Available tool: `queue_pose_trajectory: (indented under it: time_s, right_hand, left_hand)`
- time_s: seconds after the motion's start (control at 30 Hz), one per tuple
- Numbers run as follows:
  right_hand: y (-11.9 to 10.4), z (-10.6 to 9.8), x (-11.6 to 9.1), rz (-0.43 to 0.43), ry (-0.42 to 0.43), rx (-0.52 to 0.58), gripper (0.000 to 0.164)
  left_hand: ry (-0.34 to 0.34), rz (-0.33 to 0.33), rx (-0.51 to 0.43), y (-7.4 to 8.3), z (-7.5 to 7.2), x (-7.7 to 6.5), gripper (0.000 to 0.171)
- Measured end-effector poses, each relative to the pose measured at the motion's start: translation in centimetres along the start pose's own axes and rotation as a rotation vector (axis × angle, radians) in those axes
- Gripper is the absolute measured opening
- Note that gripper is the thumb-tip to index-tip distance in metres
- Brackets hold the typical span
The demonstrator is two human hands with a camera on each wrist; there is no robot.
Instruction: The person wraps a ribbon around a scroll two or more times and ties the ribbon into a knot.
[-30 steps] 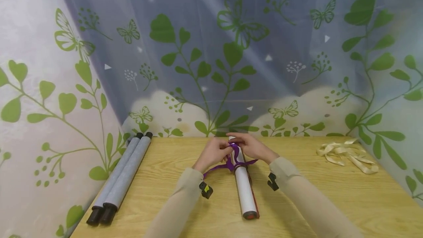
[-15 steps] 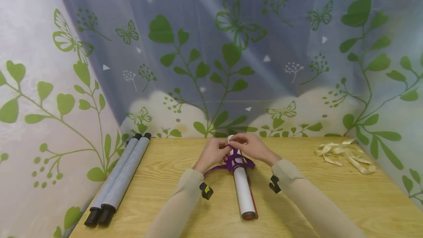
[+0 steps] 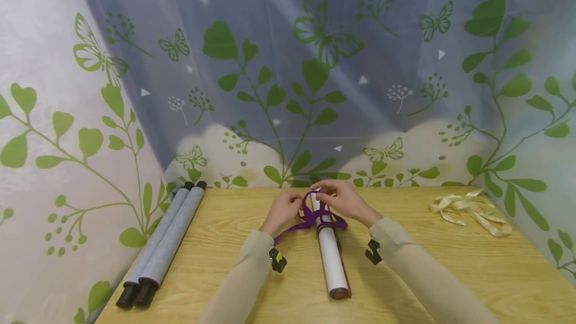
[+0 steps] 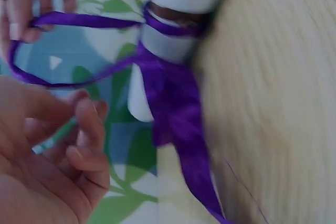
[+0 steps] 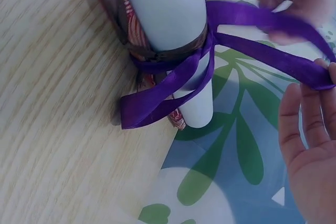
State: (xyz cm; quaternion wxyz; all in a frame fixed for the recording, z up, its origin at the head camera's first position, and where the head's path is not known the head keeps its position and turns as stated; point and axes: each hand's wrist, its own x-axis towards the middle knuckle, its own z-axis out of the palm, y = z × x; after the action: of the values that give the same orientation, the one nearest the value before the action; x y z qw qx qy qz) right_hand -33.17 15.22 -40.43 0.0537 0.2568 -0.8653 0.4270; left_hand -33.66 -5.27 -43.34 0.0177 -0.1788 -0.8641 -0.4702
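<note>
A white scroll-like roll (image 3: 332, 259) with a dark end cap lies lengthwise on the table, a red patterned strip (image 5: 137, 30) along its side. Purple ribbon (image 4: 173, 98) and a brown band (image 5: 178, 52) go round its middle, and one ribbon tail trails to the left. My right hand (image 3: 344, 200) pinches a raised loop of the ribbon near the roll's far end. Just left of the roll, my left hand (image 3: 283, 211) has loosely bent fingers with nothing visible between them; the loop passes close by its fingertips in the left wrist view.
Two grey-blue rolls (image 3: 173, 236) with dark knobbed ends lie side by side along the left of the wooden table (image 3: 216, 249). A heap of cream ribbon (image 3: 470, 211) lies at the back right. A patterned curtain (image 3: 288, 89) hangs behind the table.
My left hand has let go of the purple ribbon and drawn slightly left. The ribbon now stands up in a rounder loop by my right hand, which stays near the roll's far end.
</note>
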Motion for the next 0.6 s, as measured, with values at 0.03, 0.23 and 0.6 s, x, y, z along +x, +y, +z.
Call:
queue_pose_trajectory:
  time_s: [0.03, 0.23, 0.6]
  right_hand:
    - [-0.1, 0.0, 0.0, 0.007, -0.003, 0.008, 0.023]
    - [-0.3, 0.0, 0.0, 0.015, -0.008, 0.018, 0.019]
    - [-0.3, -0.3, 0.0, 0.007, -0.03, 0.046, 0.024]
  left_hand:
    - [0.007, 0.014, 0.077, -0.3, 0.0, 0.0, 0.024]
    - [-0.051, 0.063, 0.412, -1.9, 0.7, -0.1, 0.02]
    - [-0.006, -0.009, 0.357, -2.9, 0.2, 0.2, 0.014]
